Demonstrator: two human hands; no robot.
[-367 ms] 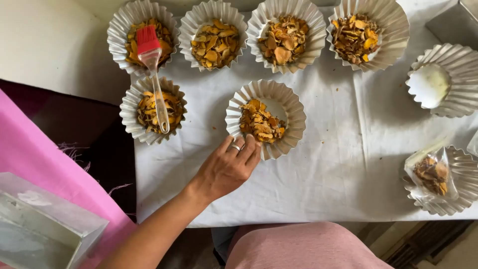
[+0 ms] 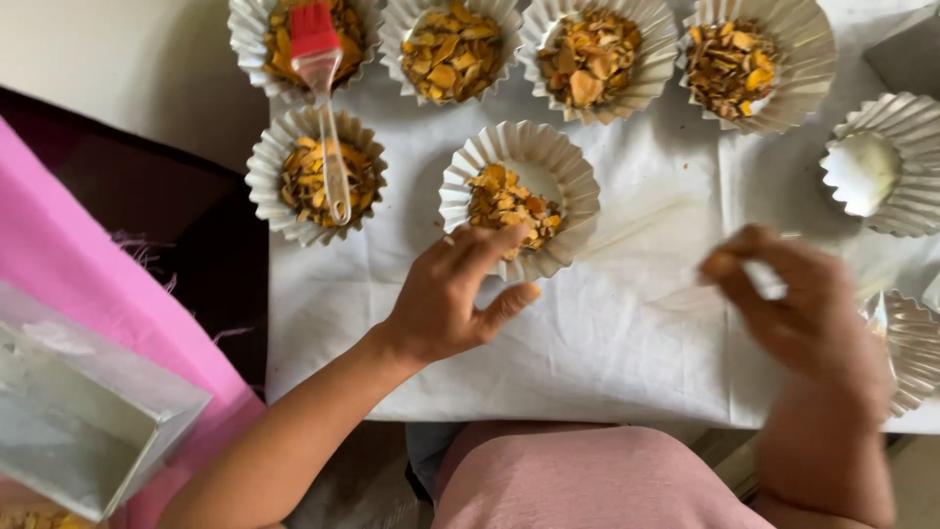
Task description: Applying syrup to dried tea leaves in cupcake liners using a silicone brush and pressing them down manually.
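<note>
Now left hand touches fluted foil cup – right hand blurred.

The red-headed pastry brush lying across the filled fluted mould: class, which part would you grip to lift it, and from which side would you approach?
Probably grip the pastry brush by its clear handle near the rounded end, coming from above. The handle bridges the fluted mould over the chips, so fingers can pinch both sides; the red bristles rest in another mould.

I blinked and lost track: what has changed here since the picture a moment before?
The right hand has come into view from the right, blurred with motion, over the white sheet; whether it holds anything cannot be told. The left hand has shifted slightly and curled its fingers at the rim of the near fluted cup. The other filled cups and the red brush stayed put.
</note>
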